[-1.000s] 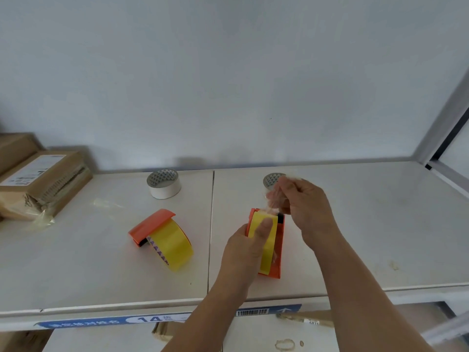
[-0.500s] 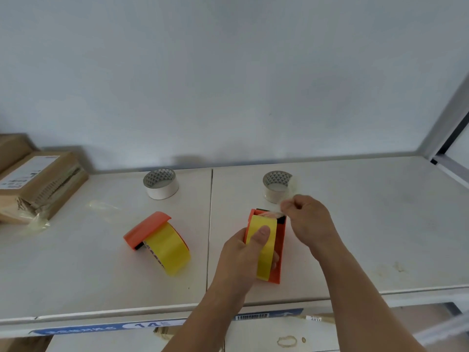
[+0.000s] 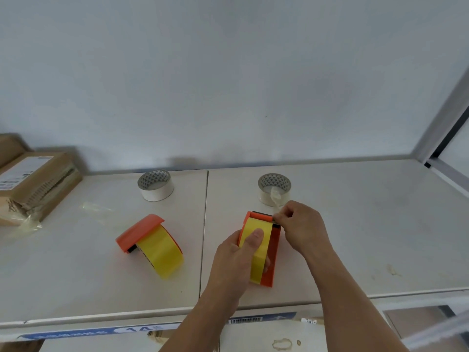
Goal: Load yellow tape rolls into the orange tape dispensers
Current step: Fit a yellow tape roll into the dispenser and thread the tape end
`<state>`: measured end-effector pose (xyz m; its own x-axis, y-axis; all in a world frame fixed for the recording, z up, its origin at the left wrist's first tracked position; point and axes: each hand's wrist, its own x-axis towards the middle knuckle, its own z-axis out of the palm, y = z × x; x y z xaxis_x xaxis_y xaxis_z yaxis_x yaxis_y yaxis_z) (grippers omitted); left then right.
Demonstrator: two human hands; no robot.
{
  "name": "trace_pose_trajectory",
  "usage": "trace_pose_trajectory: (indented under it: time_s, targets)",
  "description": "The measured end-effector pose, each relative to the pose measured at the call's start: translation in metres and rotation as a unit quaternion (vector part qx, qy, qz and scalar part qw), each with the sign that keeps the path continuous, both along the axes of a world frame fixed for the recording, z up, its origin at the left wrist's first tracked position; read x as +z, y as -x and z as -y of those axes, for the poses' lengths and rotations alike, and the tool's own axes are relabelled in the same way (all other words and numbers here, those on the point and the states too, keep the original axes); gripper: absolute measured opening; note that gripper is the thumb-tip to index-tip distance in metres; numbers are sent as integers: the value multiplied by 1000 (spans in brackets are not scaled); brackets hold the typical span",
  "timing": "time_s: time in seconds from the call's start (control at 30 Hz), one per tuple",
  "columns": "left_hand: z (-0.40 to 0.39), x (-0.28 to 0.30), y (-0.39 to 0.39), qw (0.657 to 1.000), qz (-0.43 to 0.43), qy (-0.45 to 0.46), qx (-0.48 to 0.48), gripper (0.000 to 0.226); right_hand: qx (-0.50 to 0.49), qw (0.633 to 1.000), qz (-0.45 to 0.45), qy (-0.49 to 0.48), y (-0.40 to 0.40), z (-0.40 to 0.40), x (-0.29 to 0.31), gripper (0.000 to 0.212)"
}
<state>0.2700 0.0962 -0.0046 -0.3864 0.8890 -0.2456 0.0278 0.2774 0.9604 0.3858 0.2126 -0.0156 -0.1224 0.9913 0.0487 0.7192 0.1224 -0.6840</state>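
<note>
An orange tape dispenser (image 3: pixel 274 252) with a yellow tape roll (image 3: pixel 258 260) in it stands on the white shelf (image 3: pixel 355 232), just right of the middle seam. My left hand (image 3: pixel 238 260) grips it from the left, thumb pressed on the yellow roll. My right hand (image 3: pixel 302 227) pinches the thin clear tape end at the dispenser's black top edge. A second orange dispenser (image 3: pixel 139 231) holding another yellow roll (image 3: pixel 162 252) lies tilted on the shelf to the left, untouched.
Two pale tape rolls stand at the back: one (image 3: pixel 156 185) left of the seam, one (image 3: pixel 274 189) behind my right hand. Cardboard boxes (image 3: pixel 33 184) sit at the far left. A metal shelf post (image 3: pixel 441 123) rises at the right.
My right hand came down from above the dispenser to its top edge, drawing the clear tape end down with it. My left hand kept its grip.
</note>
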Motion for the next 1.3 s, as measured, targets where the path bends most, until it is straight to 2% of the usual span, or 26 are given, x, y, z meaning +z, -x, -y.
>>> trace_pose_trajectory:
  time_s: [0.2,0.37,0.5,0.53,0.6,0.67,0.83,0.97,1.03,1.1,1.13,1.17,1.2,1.23,1.3]
  targets:
    - [-1,3,1,1000,-15,0,3,24,13,998,-29,49,5,-17,-4,19]
    - [3,0,4,999,-27,-3,-43,24,-55,997,-48,21,6,-26,-10,19]
    - [6,0,11,997,-1,16,-75,19,-71,989,-125,34,13,-33,-10,19]
    - [5,3,13,996,9,19,-83,16,-77,978,-185,57,16,-33,-8,19]
    - [3,11,17,995,24,32,-93,13,-107,927,-329,144,23,-32,-2,15]
    - [0,18,21,993,38,51,-104,18,-130,877,-408,218,26,-32,2,9]
    - [-10,22,23,988,21,90,-123,51,-130,781,-504,345,20,-40,5,2]
    - [-10,18,27,989,50,68,-121,32,-73,776,-491,388,-3,-42,0,6]
    - [-9,16,26,991,38,60,-112,28,-62,726,-538,424,-14,-39,-2,8]
    - [-8,16,25,992,36,53,-106,25,-77,658,-608,438,-23,-37,-4,28]
    - [-8,15,25,993,32,53,-104,23,-92,643,-629,427,-29,-36,-4,40]
    - [-7,16,25,993,26,52,-101,23,-104,643,-637,412,-34,-37,-3,50]
    - [-6,16,25,993,22,54,-99,23,-115,661,-627,395,-39,-35,0,55]
    - [-5,16,25,993,21,54,-98,23,-127,705,-590,372,-42,-34,2,57]
    - [-5,17,24,993,18,61,-98,23,-169,827,-452,287,-45,-27,4,53]
